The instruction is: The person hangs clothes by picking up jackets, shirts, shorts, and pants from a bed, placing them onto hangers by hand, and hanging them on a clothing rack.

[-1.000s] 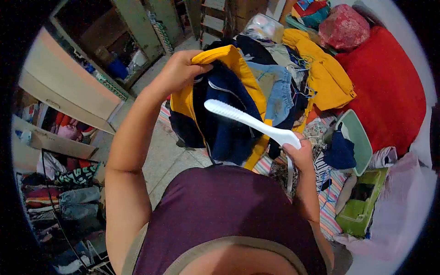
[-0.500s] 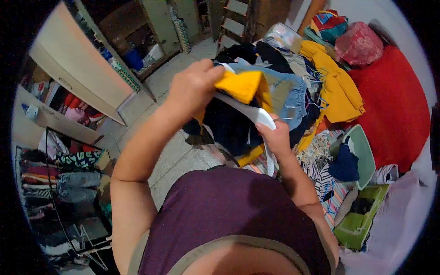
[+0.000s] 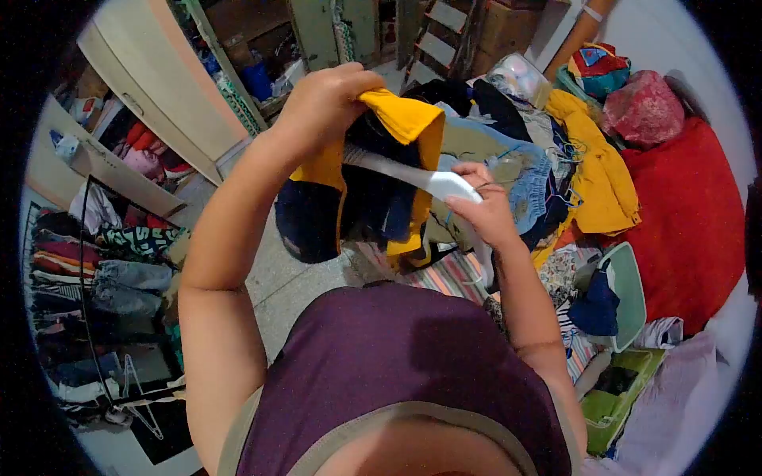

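My left hand [image 3: 329, 99] is closed on the yellow edge of a navy and yellow garment [image 3: 309, 222], holding it up in front of me. The garment's yellow-trimmed opening faces me. In my right hand [image 3: 488, 210] is a white clothes hanger [image 3: 444, 184], gripped near its middle, with a thin hook by the fingers. One hanger arm reaches left into the garment's opening; the other slopes down beside my right wrist. The far end inside the garment is partly in shadow.
A heap of clothes with light-blue jeans [image 3: 528, 182] and a yellow garment [image 3: 595, 170] lies beyond my right hand. Right of it are a red cloth [image 3: 683, 230], a pale green basin [image 3: 631, 293] and a green container [image 3: 623, 397]. A clothes rack [image 3: 91, 293] stands left; a stepladder [image 3: 436, 47] is behind.
My left hand has risen and moved left, spreading the garment's opening wider. The hanger's left arm now lies farther within that opening. My view has shifted slightly.
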Motion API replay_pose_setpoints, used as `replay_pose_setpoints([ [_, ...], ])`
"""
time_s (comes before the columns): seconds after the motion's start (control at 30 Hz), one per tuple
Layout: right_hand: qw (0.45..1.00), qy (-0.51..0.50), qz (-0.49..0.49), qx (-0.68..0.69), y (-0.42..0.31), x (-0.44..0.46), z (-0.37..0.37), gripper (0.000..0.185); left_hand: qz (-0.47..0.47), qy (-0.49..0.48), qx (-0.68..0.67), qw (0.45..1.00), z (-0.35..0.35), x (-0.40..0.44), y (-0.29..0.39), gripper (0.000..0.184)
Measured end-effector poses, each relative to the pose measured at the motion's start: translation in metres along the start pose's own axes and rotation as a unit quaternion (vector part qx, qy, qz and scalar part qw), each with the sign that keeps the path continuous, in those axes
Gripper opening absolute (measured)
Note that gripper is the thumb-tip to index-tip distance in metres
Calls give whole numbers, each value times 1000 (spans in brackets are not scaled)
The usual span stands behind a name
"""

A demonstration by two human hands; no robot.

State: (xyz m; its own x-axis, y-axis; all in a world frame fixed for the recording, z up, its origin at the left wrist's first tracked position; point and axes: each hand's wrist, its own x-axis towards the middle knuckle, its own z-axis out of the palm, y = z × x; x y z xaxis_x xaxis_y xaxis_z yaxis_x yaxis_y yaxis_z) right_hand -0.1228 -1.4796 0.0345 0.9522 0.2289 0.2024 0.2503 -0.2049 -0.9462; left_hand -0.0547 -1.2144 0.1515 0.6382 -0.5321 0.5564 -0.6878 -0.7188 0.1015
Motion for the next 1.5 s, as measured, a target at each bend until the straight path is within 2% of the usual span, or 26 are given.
replay_pose_setpoints([
  [0.1, 983, -102, -141, -58, 10, 14, 5, 26, 20, -1, -23, 1000, 1, 2, 5, 26],
  [0.13, 987, -100, -94, -78, 8, 11, 13, 31, 33, 8, -37, 999, 0, 3, 9, 28],
  [0.23, 991, -114, 65, 20, -4, 12, 37, 52, 47, 12, -56, 997, -1, 5, 15, 29],
  [0.27, 989, -129, 72, 0, -6, 14, 38, 65, 46, 11, -57, 997, -2, 6, 15, 29],
  [0.37, 985, -133, 102, -40, -12, 15, 46, 66, 59, 19, -63, 996, -7, 7, 21, 28],
  [0.47, 990, -137, 32, -31, -12, 18, 50, 61, 76, 26, -68, 994, -12, 10, 21, 27],
  [0.53, 988, -133, -13, -71, -28, 15, 54, 46, 78, 21, -46, 996, -15, 12, 18, 26],
  [0.63, 971, -130, -85, -184, -51, 5, 52, 40, 51, 0, -10, 999, -17, 10, 6, 25],
  [0.73, 939, -188, -107, -268, -54, 11, 41, 40, 23, -31, -15, 999, -10, 7, -4, 25],
  [0.8, 967, -176, -83, -167, -35, 16, 43, 46, 35, -44, -25, 998, -1, 8, 3, 26],
  [0.9, 985, -147, -10, -88, 5, 21, 49, 51, 73, -41, -26, 996, 4, 14, 25, 26],
  [0.93, 970, -177, -62, -156, 3, 26, 47, 53, 76, -49, -34, 995, 2, 17, 32, 27],
  [1.03, 975, -192, -8, -111, -2, 24, 57, 51, 100, -58, -50, 992, 0, 21, 46, 24],
  [1.07, 964, -230, -8, -135, -13, 24, 50, 50, 107, -74, -44, 991, 0, 23, 49, 24],
  [1.13, 962, -206, -34, -177, -12, 25, 39, 49, 121, -86, -21, 989, -4, 25, 46, 22],
  [1.2, 989, -117, -3, -91, -21, 11, 29, 44, 134, -80, 10, 988, -13, 22, 31, 21],
  [1.3, 972, -229, 32, -31, -59, 12, -16, 42, 60, -125, 67, 988, -14, 9, -1, 21],
  [1.37, 975, -215, 42, -25, -83, 7, -30, 42, 35, -197, 78, 977, 1, 0, -22, 20],
  [1.4, 972, -222, 63, -52, -89, 7, -38, 47, 36, -204, 90, 974, 19, -4, -36, 21],
  [1.5, 982, -184, 44, 23, -96, 4, -49, 47, 26, -199, -167, 965, 75, -18, -76, 23],
])
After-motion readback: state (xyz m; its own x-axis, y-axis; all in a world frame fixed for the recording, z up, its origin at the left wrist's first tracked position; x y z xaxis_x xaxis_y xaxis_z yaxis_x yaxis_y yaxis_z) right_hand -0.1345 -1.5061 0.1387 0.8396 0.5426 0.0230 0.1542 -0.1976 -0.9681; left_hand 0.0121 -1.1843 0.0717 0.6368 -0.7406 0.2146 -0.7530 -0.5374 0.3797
